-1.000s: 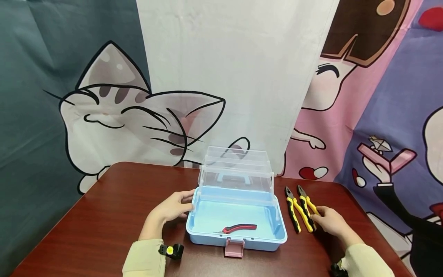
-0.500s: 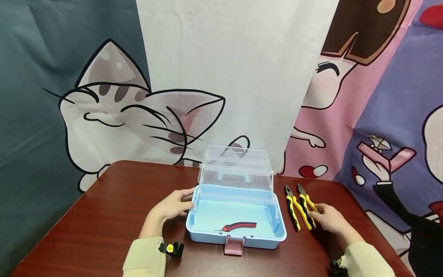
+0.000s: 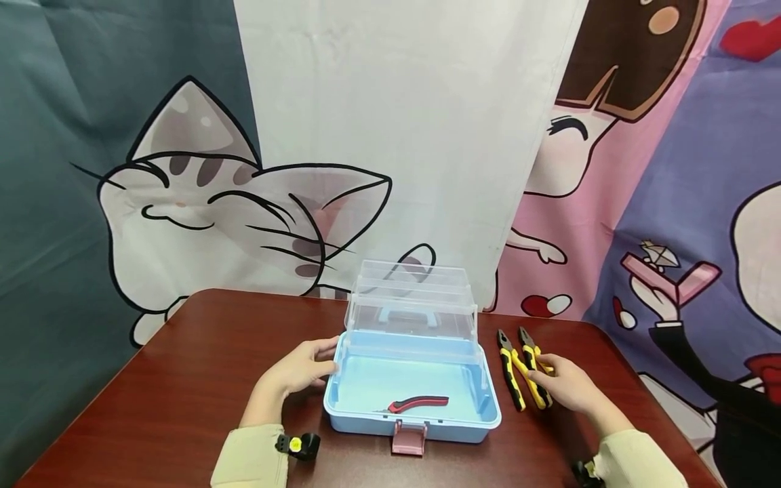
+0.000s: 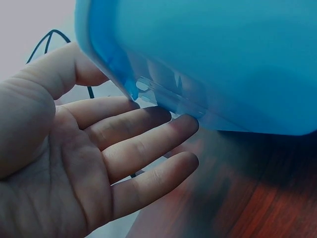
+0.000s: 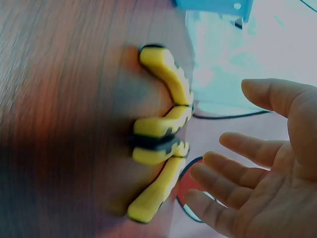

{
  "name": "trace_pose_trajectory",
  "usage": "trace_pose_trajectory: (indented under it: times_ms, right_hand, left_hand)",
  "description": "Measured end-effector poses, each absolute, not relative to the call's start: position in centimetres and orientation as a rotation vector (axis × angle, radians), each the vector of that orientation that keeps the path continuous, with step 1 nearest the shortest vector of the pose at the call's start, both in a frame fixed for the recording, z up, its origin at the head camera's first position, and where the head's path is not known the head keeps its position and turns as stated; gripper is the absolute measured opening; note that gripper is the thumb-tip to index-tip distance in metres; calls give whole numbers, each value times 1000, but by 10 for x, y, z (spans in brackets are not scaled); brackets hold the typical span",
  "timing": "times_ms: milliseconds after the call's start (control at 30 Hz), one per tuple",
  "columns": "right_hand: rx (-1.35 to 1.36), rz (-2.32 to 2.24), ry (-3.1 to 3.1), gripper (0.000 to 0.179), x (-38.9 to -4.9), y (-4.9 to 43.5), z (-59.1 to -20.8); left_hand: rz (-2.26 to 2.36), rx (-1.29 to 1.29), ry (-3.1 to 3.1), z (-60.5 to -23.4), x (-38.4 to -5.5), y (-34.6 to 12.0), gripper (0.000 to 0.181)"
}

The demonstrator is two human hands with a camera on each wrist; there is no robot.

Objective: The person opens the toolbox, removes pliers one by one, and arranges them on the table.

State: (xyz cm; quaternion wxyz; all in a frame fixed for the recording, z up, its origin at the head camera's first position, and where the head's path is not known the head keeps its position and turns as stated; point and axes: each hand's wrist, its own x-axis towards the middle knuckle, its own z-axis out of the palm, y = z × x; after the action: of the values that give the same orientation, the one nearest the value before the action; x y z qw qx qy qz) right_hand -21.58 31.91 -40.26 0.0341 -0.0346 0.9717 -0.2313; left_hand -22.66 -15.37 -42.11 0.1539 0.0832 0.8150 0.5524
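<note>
At the left end of a light blue toolbox (image 3: 360,423), my left hand (image 3: 295,369) rests with its fingertips at the wall. In the left wrist view its fingers (image 4: 143,148) are spread and fairly straight, with the thumb up near the rim. Two pairs of pliers with yellow-and-black handles, one left (image 3: 510,377) and one right (image 3: 529,349), lie side by side to the right of the box. My right hand (image 3: 567,383) hovers by the right pair's handles. The right wrist view shows its fingers (image 5: 237,173) extended, with nothing held.
Inside the toolbox lies a small tool with a curved red-and-black handle (image 3: 421,401). Its clear lid (image 3: 415,288) stands raised at the back, and a pink latch (image 3: 409,440) hangs at the front. A printed curtain (image 3: 427,135) hangs behind the brown table (image 3: 244,339).
My right hand has shifted slightly left, farther over the right pliers' handles. The head view has turned a little. My left hand stays at the toolbox.
</note>
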Motion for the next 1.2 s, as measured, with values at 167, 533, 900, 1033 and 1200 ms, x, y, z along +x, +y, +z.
trace_pose_trajectory:
  times_ms: [167, 533, 900, 1033, 1200]
  right_hand:
    - [-125, -748, 2980, 61, -214, 309, -399]
    - [-185, -878, 2963, 58, -209, 288, -389]
    - [-222, -930, 2965, 56, -205, 275, -383]
    - [-261, -944, 2975, 53, -205, 270, -381]
    - [-282, -960, 2976, 51, -204, 265, -380]
  left_hand:
    - [1590, 256, 2333, -421, -226, -154, 61]
    - [1595, 255, 2329, -420, -226, -155, 61]
    - [1584, 239, 2329, -418, -226, -153, 61]
    - [1586, 231, 2325, -418, -226, -153, 62]
    - [1592, 233, 2321, -419, -227, -154, 62]
